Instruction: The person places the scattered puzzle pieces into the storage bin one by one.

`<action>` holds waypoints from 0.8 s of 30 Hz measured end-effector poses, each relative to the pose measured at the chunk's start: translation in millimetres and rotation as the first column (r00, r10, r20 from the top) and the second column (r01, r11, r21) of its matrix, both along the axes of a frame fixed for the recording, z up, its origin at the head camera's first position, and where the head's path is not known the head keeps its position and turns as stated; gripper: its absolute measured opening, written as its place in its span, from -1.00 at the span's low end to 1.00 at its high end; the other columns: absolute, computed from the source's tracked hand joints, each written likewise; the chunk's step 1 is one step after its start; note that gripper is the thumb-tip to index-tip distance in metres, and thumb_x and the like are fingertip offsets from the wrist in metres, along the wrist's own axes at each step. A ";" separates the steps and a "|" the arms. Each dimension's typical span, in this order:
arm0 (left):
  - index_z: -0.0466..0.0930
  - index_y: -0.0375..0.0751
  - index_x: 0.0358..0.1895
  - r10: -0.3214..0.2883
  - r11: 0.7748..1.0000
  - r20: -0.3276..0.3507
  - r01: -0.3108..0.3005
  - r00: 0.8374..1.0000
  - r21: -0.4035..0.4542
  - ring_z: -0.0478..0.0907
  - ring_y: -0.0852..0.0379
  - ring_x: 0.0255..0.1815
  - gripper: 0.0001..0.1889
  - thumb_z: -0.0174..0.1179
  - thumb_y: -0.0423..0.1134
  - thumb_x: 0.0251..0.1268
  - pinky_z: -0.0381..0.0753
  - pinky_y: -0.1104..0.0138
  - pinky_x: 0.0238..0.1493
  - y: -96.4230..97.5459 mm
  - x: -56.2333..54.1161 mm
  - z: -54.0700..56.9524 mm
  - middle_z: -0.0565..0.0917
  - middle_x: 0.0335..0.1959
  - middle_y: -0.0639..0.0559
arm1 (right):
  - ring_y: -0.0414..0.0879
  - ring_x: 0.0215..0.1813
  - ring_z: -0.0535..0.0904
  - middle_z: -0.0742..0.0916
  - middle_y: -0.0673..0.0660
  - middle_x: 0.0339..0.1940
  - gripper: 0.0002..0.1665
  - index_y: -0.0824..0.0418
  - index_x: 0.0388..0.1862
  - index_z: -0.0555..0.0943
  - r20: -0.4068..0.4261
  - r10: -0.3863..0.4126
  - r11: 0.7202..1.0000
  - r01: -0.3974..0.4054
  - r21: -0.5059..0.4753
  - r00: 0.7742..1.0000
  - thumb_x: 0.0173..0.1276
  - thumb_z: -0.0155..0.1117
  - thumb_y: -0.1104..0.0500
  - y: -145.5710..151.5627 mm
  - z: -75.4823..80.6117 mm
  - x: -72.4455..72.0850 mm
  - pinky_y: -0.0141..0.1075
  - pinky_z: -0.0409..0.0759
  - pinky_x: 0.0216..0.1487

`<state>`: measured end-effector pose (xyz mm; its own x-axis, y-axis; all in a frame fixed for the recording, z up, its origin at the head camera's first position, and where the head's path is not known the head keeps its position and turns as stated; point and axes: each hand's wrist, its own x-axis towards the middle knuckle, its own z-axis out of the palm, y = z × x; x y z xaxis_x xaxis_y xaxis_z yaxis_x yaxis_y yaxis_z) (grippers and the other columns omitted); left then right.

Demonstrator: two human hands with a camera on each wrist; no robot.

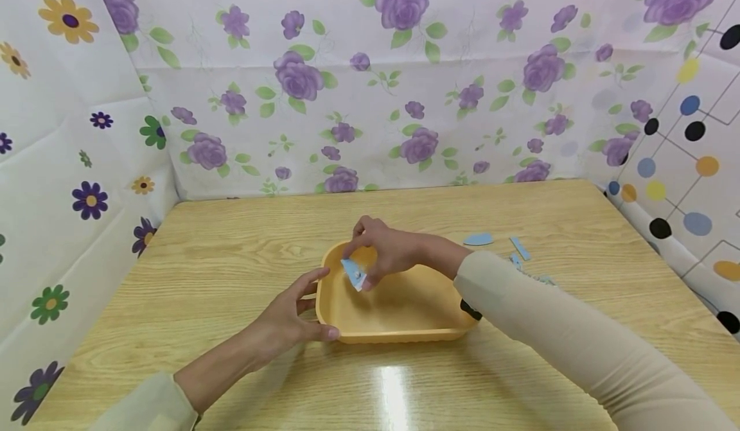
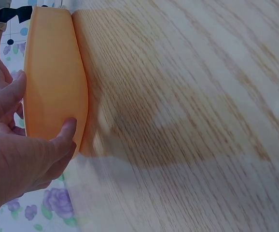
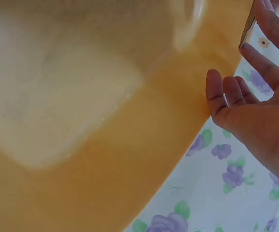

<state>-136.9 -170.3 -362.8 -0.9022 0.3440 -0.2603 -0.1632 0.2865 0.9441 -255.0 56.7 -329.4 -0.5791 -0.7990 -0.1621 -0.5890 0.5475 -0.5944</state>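
Note:
My right hand (image 1: pixel 388 248) pinches a small light-blue, roughly triangular flat piece (image 1: pixel 354 274) above the orange plastic tray (image 1: pixel 399 336). The piece has a white edge and a small pale detail near its lower corner. Seen edge-on in the right wrist view, it is a thin strip (image 3: pixel 248 24) between the thumb and a fingertip of my right hand (image 3: pixel 262 96). My left hand (image 1: pixel 289 322) grips the left end of the tray, thumb at the near corner and fingers along the rim. In the left wrist view, the fingers of my left hand (image 2: pixel 28 150) lie against the tray's outer wall (image 2: pixel 57 82).
Right of the tray on the wooden table (image 1: pixel 243 238) lie a curved light-blue piece (image 1: pixel 478 239), a narrow blue strip (image 1: pixel 519 248) and a few smaller blue bits (image 1: pixel 516 262), partly behind my right sleeve (image 1: pixel 537 309). Flowered cloth (image 1: pixel 347 84) hangs along the table's back edge.

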 end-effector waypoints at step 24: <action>-0.01 0.02 0.51 -0.005 1.000 0.004 0.005 1.000 0.003 0.16 -0.36 0.39 0.05 0.51 -0.26 -0.04 0.57 0.02 0.12 0.8 1.7 1.3 0.06 0.46 -0.28 | 0.04 0.30 0.12 0.26 0.13 0.25 -0.26 0.14 0.29 0.50 -0.053 -0.017 1.000 0.017 -0.005 0.998 0.10 0.53 0.16 2.6 3.8 5.8 -0.05 0.37 0.24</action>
